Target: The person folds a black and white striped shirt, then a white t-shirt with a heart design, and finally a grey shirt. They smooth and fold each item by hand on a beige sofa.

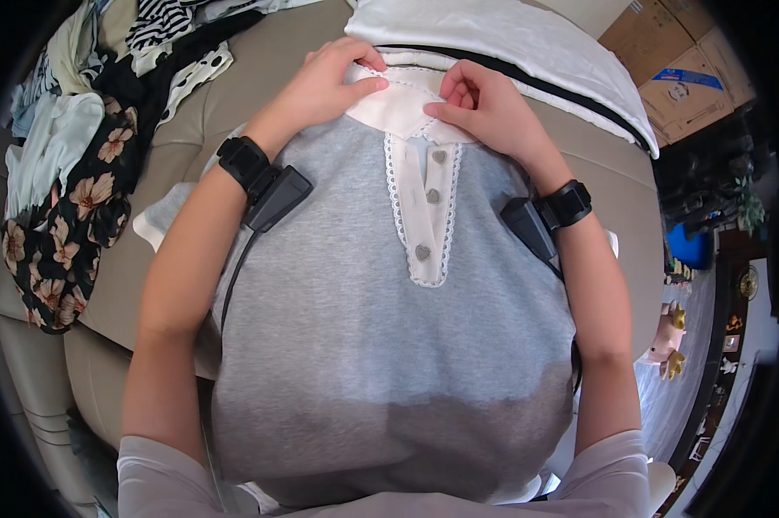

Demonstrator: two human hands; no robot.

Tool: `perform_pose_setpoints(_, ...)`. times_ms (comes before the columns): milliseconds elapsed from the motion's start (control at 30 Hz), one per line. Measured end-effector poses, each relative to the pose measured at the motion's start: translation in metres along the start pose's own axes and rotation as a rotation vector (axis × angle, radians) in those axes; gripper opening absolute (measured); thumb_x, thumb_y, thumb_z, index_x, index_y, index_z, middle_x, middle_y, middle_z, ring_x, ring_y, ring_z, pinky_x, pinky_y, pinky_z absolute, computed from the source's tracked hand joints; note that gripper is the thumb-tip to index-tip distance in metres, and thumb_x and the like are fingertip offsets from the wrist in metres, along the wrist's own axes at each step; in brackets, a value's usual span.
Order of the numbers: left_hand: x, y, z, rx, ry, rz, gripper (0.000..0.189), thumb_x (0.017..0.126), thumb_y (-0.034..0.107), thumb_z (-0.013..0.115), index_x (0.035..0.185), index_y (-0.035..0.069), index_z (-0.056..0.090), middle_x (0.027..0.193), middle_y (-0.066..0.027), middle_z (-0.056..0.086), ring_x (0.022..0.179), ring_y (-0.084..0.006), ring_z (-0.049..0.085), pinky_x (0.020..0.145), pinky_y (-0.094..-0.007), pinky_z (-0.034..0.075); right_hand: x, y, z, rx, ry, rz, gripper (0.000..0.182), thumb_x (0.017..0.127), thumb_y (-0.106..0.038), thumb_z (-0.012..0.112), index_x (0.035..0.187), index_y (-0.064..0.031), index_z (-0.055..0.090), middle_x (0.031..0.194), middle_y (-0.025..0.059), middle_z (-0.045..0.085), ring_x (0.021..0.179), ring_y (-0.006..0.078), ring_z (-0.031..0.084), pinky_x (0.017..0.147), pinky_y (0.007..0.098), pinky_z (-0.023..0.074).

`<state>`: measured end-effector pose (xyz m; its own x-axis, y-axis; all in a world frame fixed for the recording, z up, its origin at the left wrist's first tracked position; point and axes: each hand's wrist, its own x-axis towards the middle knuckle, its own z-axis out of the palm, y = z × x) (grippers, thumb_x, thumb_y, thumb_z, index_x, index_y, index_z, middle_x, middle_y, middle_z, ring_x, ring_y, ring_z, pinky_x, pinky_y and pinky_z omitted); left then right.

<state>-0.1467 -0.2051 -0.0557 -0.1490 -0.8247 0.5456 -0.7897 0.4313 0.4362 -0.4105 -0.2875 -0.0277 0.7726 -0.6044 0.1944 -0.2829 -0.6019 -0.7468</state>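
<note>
A grey knit top [337, 285] lies front up before me on a beige sofa. Its white collar [379, 110] is edged with lace, and below runs a lace-trimmed button placket [410, 188], partly parted, with heart-shaped buttons [423, 252]. My left hand [337, 81] grips the collar's left side between thumb and fingers. On the collar's right part, my right hand [483, 107] has its thumb and curled fingers pinched at the edge. The bottom of the top reaches my body, partly in shadow.
Beige leather sofa [622, 213] surrounds the top. Folded white fabric [493, 32] lies just beyond the collar, over a black layer. To the left is a heap of clothes, including a floral black garment [98, 194]. Cardboard boxes [680, 71] stand at the far right.
</note>
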Motion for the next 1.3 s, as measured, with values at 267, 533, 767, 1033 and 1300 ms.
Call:
perform_pose_setpoints(267,0.004,0.009,-0.015,-0.267,-0.013,-0.645,0.043,0.087,0.037,0.082,0.105,0.0,0.069,0.102,-0.0103,0.07,0.087,-0.0152,0.065,0.076,-0.0281,0.053,-0.015,0.007,-0.044,-0.327,0.288,0.079,0.027,0.085,-0.025,0.084,0.087,-0.0013,0.07,0.069,-0.0027,0.059,0.065,0.0073,0.051,0.059,0.0255,0.0443)
perform_pose_setpoints(533,0.0,0.015,-0.021,-0.454,-0.145,-0.655,0.038,0.093,0.031,0.078,0.104,-0.005,0.07,0.093,-0.0064,0.074,0.08,-0.0102,0.065,0.071,-0.0252,0.05,-0.017,0.018,-0.056,0.171,0.156,0.506,0.031,0.088,-0.028,0.084,0.101,-0.0018,0.073,0.072,-0.0053,0.059,0.058,0.0038,0.045,0.05,0.0214,0.032)
perform_pose_setpoints(767,-0.003,-0.001,-0.013,-0.059,-0.156,-0.53,0.03,0.1,0.027,0.07,0.088,-0.001,0.067,0.073,0.0031,0.062,0.067,-0.0035,0.05,0.059,-0.0257,0.043,-0.019,0.016,-0.045,0.281,0.156,0.498,0.026,0.086,-0.024,0.084,0.09,-0.0026,0.071,0.072,-0.0034,0.06,0.058,0.0056,0.046,0.051,0.0231,0.0349)
perform_pose_setpoints(1033,-0.004,-0.016,-0.018,0.053,-0.093,-0.46,0.045,0.09,0.041,0.077,0.088,-0.002,0.062,0.068,-0.0084,0.06,0.065,-0.0182,0.057,0.062,-0.0365,0.049,-0.027,0.019,-0.076,0.233,-0.16,0.445,0.033,0.097,-0.04,0.073,0.096,-0.008,0.066,0.08,-0.0032,0.063,0.071,0.0063,0.057,0.065,0.0221,0.0478)
perform_pose_setpoints(1300,-0.03,0.114,-0.083,0.253,-0.251,-0.245,0.046,0.091,0.029,0.076,0.121,-0.001,0.057,0.125,-0.0188,0.059,0.112,-0.0345,0.062,0.095,-0.0402,0.052,-0.163,0.031,-0.154,0.134,-0.285,0.526,0.026,0.094,-0.031,0.078,0.089,-0.0076,0.069,0.076,-0.0057,0.06,0.069,0.0053,0.056,0.064,0.0216,0.0461)
